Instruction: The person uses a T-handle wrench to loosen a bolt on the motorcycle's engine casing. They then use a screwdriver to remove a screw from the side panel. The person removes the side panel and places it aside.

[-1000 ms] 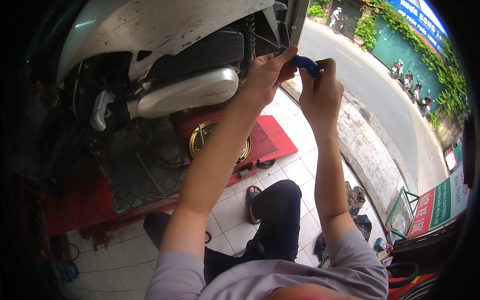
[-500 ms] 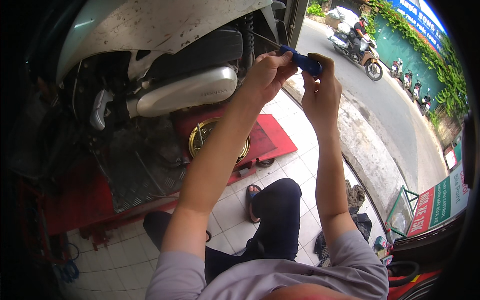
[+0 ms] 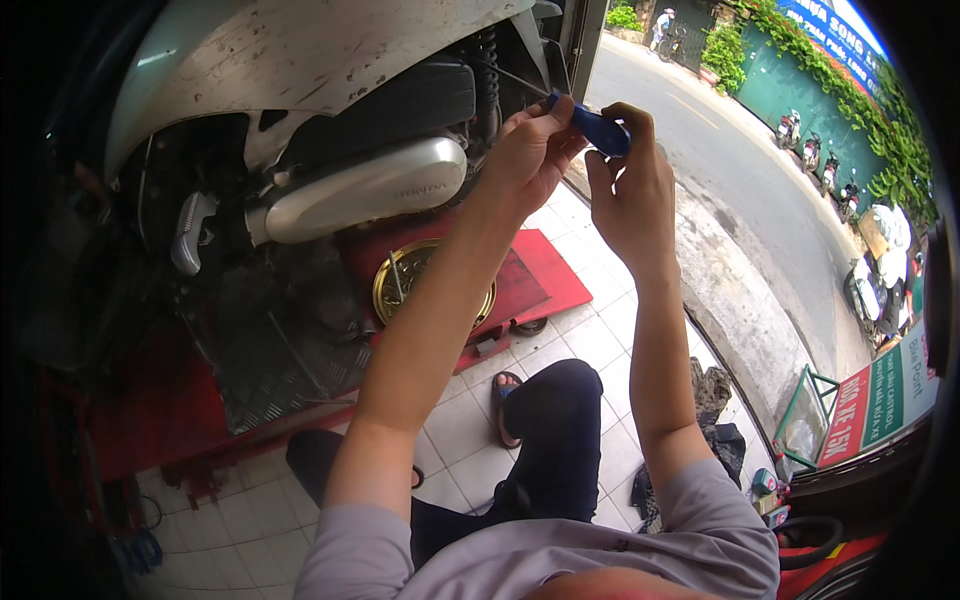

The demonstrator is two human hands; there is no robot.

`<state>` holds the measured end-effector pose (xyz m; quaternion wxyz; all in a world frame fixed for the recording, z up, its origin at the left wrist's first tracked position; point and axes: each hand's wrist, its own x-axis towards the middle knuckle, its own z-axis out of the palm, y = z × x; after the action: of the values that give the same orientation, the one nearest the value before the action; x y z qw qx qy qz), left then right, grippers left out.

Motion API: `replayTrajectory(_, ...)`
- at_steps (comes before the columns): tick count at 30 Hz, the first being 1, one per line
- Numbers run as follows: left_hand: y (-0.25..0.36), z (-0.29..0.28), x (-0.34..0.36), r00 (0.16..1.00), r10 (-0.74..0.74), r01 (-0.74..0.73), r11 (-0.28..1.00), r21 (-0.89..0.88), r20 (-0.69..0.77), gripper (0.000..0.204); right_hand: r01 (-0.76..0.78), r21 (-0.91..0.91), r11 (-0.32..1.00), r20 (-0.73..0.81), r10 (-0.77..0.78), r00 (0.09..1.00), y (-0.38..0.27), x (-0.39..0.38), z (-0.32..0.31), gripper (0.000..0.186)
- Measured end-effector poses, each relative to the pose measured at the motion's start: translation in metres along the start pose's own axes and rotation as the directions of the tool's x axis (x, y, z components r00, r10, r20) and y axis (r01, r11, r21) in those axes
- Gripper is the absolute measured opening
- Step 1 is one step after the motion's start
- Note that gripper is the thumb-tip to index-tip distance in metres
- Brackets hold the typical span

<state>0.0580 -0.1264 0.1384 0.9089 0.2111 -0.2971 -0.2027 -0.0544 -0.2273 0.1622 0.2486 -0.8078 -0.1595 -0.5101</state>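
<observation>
Hands (image 3: pixel 523 160) near scooter (image 3: pixel 365 190); forearm (image 3: pixel 452 285) across golden tray (image 3: pixel 379 291)

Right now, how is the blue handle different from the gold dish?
The blue handle is narrow; the gold dish is wide and round. The handle is up in the grip of the left hand; the dish rests on the red platform. Both are partly hidden.
</observation>
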Motion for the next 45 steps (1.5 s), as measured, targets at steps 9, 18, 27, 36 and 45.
replayTrajectory(9, 0.004, 0.017, -0.005, 1.000, -0.006, 0.006, 0.996, 0.083, -0.002, 0.012, -0.255, -0.094, 0.962, -0.090, 0.247, 0.965, 0.013, 0.003, 0.007, 0.025)
replayTrajectory(18, 0.004, 0.020, -0.005, 0.994, -0.026, 0.034, 0.996, 0.080, -0.107, 0.010, -0.053, -0.031, 0.998, -0.094, 0.050, 0.994, 0.005, 0.005, -0.003, 0.028)
replayTrajectory(27, -0.001, 0.022, -0.003, 1.000, 0.013, -0.013, 0.997, 0.072, -0.009, 0.015, -0.172, -0.148, 0.974, -0.161, 0.148, 0.976, 0.011, 0.005, 0.000, 0.030)
replayTrajectory(36, 0.005, 0.028, 0.006, 0.984, -0.027, 0.040, 0.997, 0.073, -0.178, 0.019, -0.065, -0.018, 0.998, -0.068, 0.064, 0.996, 0.000, 0.006, -0.015, 0.033)
replayTrajectory(45, 0.010, 0.019, -0.004, 0.998, -0.048, 0.049, 0.998, -0.031, 0.041, 0.012, -0.089, 0.121, 0.989, -0.191, 0.111, 0.975, 0.011, 0.004, 0.003, 0.031)
